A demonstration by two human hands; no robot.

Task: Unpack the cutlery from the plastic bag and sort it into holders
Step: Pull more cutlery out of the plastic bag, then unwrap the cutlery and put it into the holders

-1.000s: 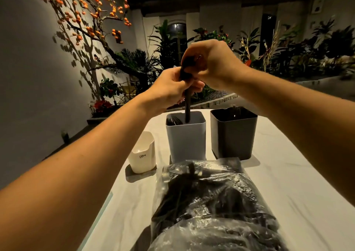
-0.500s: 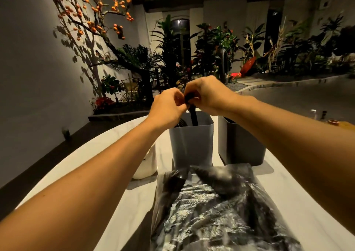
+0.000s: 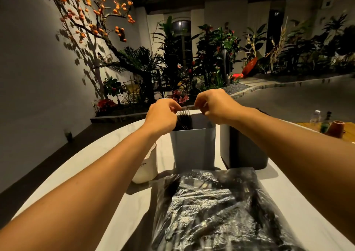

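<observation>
Fingers of both hands are curled inward above the light grey holder (image 3: 193, 149); whether the left hand (image 3: 161, 119) or the right hand (image 3: 214, 106) pinches anything cannot be told. Black forks (image 3: 183, 121) stand in the holder's left part, tines up, just beside the left hand. A dark grey holder (image 3: 242, 152) stands just right of it, partly hidden by the right forearm, and a white holder (image 3: 147, 169) sits to the left, behind the left forearm. Nearer the camera, the plastic bag (image 3: 215, 212) of black cutlery lies on the white table (image 3: 299, 202).
</observation>
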